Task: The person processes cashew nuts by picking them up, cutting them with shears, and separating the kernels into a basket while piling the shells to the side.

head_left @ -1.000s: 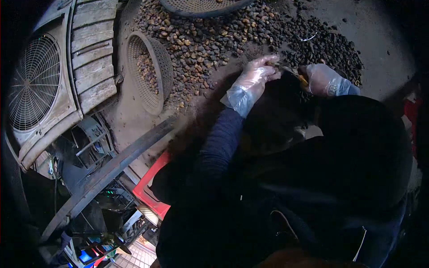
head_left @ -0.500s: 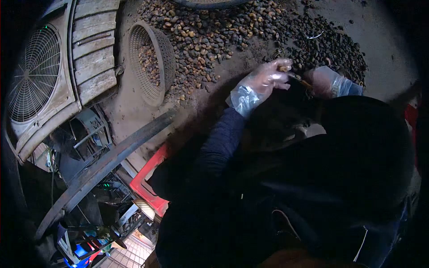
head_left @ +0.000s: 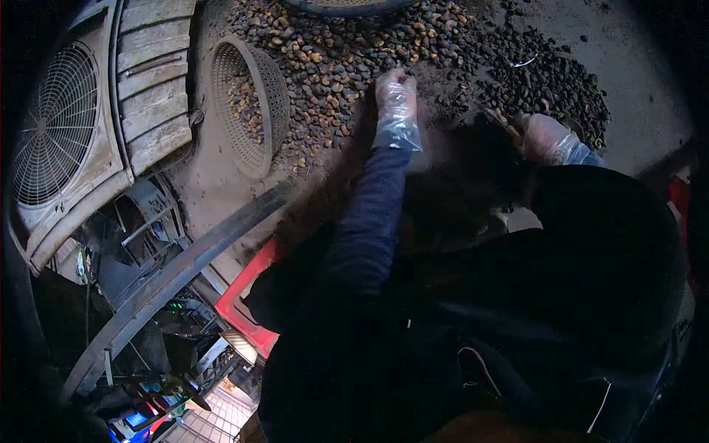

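Note:
My left hand (head_left: 396, 96), in a clear plastic glove, is at the near edge of a spread of brown nuts (head_left: 325, 70) that look like cashews. Its fingers are curled closed; what they hold, if anything, is hidden. Beside a heap of dark shell-like pieces (head_left: 546, 85) is my right hand (head_left: 546, 139), also gloved. It is closed round a small thin tool (head_left: 505, 124), whose light-coloured end points to the upper left. The kind of tool is too small and dim to tell.
A tilted plastic basket (head_left: 275, 100) with nuts inside stands on the left, and another basket's rim (head_left: 347, 9) shows at the top. A large fan (head_left: 59, 122), a curved metal bar (head_left: 177, 277) and a red plastic frame (head_left: 247, 295) lie along the left side.
My left hand has moved left and away from me, from beside the right hand to the nuts. The right hand has shifted slightly right, still with the tool.

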Action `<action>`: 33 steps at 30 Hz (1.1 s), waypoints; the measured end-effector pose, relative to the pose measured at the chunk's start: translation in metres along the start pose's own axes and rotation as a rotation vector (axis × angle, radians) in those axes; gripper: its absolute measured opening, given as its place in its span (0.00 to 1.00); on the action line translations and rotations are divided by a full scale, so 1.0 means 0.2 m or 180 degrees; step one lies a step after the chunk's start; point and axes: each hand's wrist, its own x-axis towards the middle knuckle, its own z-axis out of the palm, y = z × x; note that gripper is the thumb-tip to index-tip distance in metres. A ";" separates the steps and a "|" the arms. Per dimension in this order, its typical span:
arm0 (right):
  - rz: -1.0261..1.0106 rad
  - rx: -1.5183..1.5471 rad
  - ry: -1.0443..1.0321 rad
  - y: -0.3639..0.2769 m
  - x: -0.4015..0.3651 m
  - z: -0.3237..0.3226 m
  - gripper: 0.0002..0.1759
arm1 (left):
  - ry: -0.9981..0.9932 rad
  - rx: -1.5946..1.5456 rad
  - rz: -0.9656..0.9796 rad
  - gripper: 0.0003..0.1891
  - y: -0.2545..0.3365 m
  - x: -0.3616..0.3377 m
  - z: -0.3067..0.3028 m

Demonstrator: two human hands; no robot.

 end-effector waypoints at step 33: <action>0.0381 0.0608 -0.0233 0.01 -0.03 -0.03 0.27 | -0.0594 -0.0570 -0.1083 0.09 0.31 0.04 -0.09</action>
